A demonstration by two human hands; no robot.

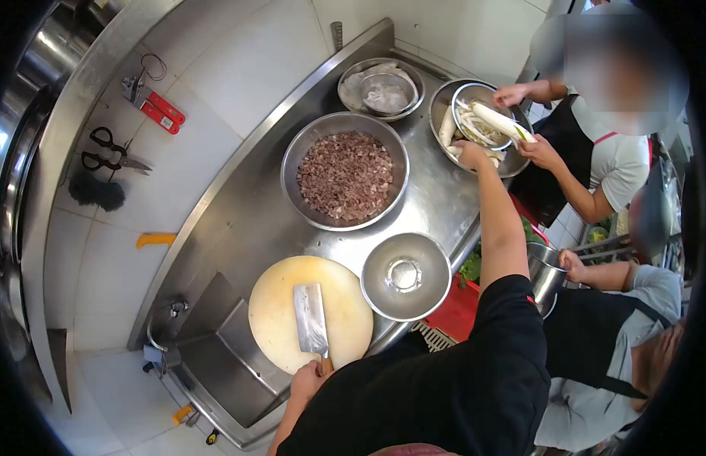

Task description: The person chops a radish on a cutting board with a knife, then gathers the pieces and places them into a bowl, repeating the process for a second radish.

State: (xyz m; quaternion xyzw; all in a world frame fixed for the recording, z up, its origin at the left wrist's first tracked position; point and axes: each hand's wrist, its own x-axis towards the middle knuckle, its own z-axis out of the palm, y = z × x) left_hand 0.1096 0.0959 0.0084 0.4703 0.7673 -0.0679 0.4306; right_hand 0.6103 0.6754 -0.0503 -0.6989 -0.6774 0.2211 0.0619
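Note:
My left hand (pixel 308 380) is closed at the wooden handle of a cleaver (pixel 311 315). The blade lies flat on a round cutting board (pixel 269 304). My right arm stretches across the counter, and my right hand (pixel 471 154) reaches into a large metal bowl (pixel 438 106). Its fingers are closed on a white radish (pixel 493 156), partly hidden by the hand. A smaller metal bowl with pale strips (pixel 474 125) sits inside that large bowl. Above it, a co-worker's hands (pixel 541 152) hold a long white radish (pixel 499 120).
A bowl of chopped reddish meat (pixel 345 175) and a steel bowl (pixel 406 277) stand on the counter. Nested bowls (pixel 383 91) are at the back. A sink (pixel 227 365) adjoins the board. Another person holds a metal pot (pixel 547 273). Scissors (pixel 117 156) hang on the wall.

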